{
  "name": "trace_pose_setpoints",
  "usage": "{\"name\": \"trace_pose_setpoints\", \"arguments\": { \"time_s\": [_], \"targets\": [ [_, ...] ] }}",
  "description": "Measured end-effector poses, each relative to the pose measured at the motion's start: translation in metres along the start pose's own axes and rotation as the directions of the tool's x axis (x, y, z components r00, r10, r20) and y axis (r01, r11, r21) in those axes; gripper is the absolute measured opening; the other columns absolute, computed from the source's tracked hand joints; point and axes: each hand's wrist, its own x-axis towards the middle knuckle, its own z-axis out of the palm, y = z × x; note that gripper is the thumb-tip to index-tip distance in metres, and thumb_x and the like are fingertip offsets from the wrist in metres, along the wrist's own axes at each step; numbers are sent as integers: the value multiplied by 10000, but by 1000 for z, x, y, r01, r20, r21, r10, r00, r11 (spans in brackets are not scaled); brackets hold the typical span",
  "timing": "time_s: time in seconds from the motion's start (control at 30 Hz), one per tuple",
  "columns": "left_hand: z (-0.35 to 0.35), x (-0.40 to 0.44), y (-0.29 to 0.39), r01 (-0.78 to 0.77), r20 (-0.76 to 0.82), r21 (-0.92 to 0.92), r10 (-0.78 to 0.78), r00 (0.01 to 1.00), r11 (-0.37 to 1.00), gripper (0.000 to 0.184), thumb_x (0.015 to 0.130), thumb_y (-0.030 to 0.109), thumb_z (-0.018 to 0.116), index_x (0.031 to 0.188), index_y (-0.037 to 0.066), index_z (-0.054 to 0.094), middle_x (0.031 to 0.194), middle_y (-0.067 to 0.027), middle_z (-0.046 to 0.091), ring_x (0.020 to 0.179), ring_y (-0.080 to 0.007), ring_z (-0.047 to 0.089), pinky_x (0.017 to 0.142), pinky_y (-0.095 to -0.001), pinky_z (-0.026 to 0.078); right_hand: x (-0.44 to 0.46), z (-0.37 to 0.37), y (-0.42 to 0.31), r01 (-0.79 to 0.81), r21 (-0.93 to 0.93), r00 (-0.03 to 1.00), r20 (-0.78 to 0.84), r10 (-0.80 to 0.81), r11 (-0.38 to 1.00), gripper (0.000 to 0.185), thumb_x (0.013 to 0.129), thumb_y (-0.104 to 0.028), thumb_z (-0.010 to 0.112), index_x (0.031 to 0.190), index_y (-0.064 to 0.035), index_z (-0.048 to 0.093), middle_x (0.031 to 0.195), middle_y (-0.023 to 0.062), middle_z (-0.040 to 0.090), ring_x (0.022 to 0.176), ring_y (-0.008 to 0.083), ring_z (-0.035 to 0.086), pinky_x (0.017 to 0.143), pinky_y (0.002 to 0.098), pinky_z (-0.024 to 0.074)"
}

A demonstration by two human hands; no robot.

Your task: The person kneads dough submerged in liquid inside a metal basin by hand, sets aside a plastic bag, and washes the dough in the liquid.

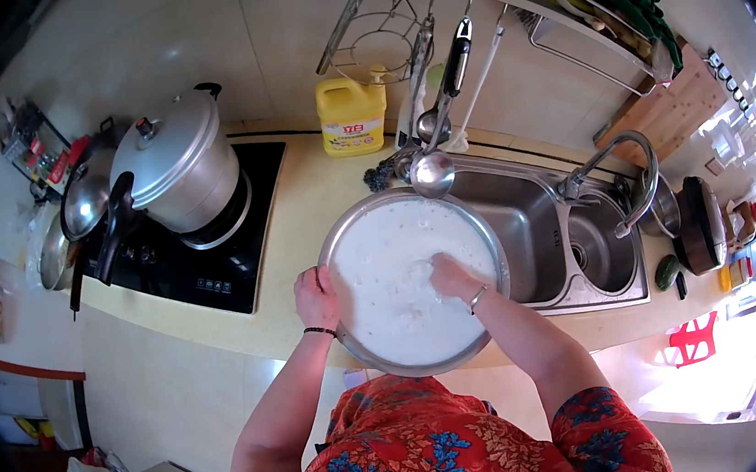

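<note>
- A metal basin (420,370) of white liquid (383,281) is seen at frame centre.
- Its left rim is gripped by the left hand (315,298).
- The right hand (454,277) is dipped in; finger closure cannot be told.

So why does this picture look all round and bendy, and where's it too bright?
Head view: black corners and a curving counter, probably from a very wide lens; head view: washed-out white around the red object at lower right; head view: shiny reflections on the bowl and sink.
</note>
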Motion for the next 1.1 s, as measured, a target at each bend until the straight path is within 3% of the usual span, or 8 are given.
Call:
{"name": "trace_pose_setpoints", "arguments": {
  "time_s": [0.03, 0.07, 0.2, 0.47, 0.77, 0.87, 1.0, 1.1],
  "targets": [
    [0, 0, 0, -24, -27, -14, 24, 999, 1000, 294, 870, 244, 447, 797, -21, 553, 772, -191, 543, 750, -349, 511, 681, -415, 414, 0, -7, -5, -283, 416, 941, -53, 334, 864, 261, 743, -133, 468, 849, 57, 611, 859, 249, 592, 841, 345, 584, 750, 379, 457],
    [0, 0, 0, -25, -26, -14, 25, 999, 1000, 294, 870, 244, 447, 797, -21, 553, 772, -191, 543, 750, -349, 511, 681, -415, 414, -2, -15, -8, -434, 753, 781, 40, 623, 495, 295, 734, -163, 481, 872, 63, 610, 871, 256, 594, 849, 343, 586, 750, 376, 457],
    [1, 1, -2, -30, -19, -11, 30, 999, 999, 297, 869, 243, 448, 789, -23, 553, 768, -189, 545, 751, -349, 511, 682, -416, 414, -13, -54, -9, -471, 779, 775, 140, 617, 415, 373, 760, -221, 530, 1011, 53, 563, 968, 210, 597, 935, 308, 565, 804, 334, 439],
    [0, 0, -1, -5, 21, 27, 5, 1000, 1000, 277, 868, 249, 453, 819, 0, 564, 827, -164, 557, 807, -339, 512, 707, -426, 423, -17, -47, 5, -83, 865, 916, 262, 305, -495, 694, 832, -548, 423, 1290, -38, 318, 1266, 88, 404, 1106, 196, 446, 840, 379, 433],
    [-2, 0, 0, 20, 30, 14, -21, 999, 1000, 277, 869, 248, 450, 825, -2, 562, 839, -164, 556, 813, -339, 511, 710, -427, 421, -29, -53, 11, -35, 656, 985, 149, 85, -754, 569, 863, -480, 417, 1302, -130, 330, 1198, 60, 479, 1094, 219, 477, 866, 402, 422],
    [-2, 1, 0, 17, 34, 18, -17, 999, 1000, 275, 870, 246, 448, 827, -1, 562, 848, -165, 555, 818, -338, 511, 713, -426, 421, -45, -78, 3, -65, 779, 909, 304, 284, -624, 597, 840, -507, 448, 1272, -103, 367, 1217, 48, 461, 1113, 238, 447, 860, 457, 399],
    [-2, 0, 1, 21, 32, 14, -21, 999, 1000, 280, 869, 250, 449, 829, -2, 563, 849, -169, 554, 820, -339, 510, 717, -426, 421, -46, -74, 12, -107, 677, 936, 315, 156, -728, 561, 821, -462, 511, 1258, -132, 390, 1224, 30, 457, 1147, 214, 416, 855, 437, 402],
    [-2, 0, 1, 27, 32, 14, -28, 999, 1000, 284, 869, 254, 449, 828, -3, 562, 848, -170, 554, 821, -339, 509, 720, -426, 421, -56, -79, 11, -192, 780, 868, 418, 267, -596, 541, 792, -389, 562, 1245, -140, 403, 1206, 15, 463, 1142, 185, 412, 846, 420, 410]
  ]
}}
